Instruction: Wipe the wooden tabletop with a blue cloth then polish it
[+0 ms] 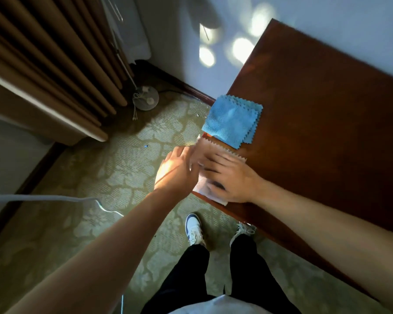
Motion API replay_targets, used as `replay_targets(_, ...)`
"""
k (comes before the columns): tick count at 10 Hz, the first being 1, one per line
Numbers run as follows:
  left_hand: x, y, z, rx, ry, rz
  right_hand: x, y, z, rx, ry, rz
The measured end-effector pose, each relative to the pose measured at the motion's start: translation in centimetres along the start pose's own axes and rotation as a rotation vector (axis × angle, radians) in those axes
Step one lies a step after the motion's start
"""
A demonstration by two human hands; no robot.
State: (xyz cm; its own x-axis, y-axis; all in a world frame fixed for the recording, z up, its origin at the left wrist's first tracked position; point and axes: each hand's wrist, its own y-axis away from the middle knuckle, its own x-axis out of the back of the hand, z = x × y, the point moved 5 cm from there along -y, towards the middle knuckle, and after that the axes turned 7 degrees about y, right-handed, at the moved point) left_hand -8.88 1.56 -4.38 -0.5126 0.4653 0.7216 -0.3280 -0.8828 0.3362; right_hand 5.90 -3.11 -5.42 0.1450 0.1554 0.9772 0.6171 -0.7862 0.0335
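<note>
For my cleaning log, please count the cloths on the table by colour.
Blue cloth: 1
White cloth: 1, under the right hand
Total: 2

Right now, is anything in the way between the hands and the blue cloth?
No, nothing visible. The blue cloth lies folded at the edge of the wooden tabletop, just beyond the white cloth that both the right hand and left hand are touching.
</note>
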Motion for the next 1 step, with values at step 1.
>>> replay_targets(1,-0.13,-0.10,2.08,-0.034,0.004,0.012,0.05,3.16,-0.45,-0.267,-0.053,0.108)
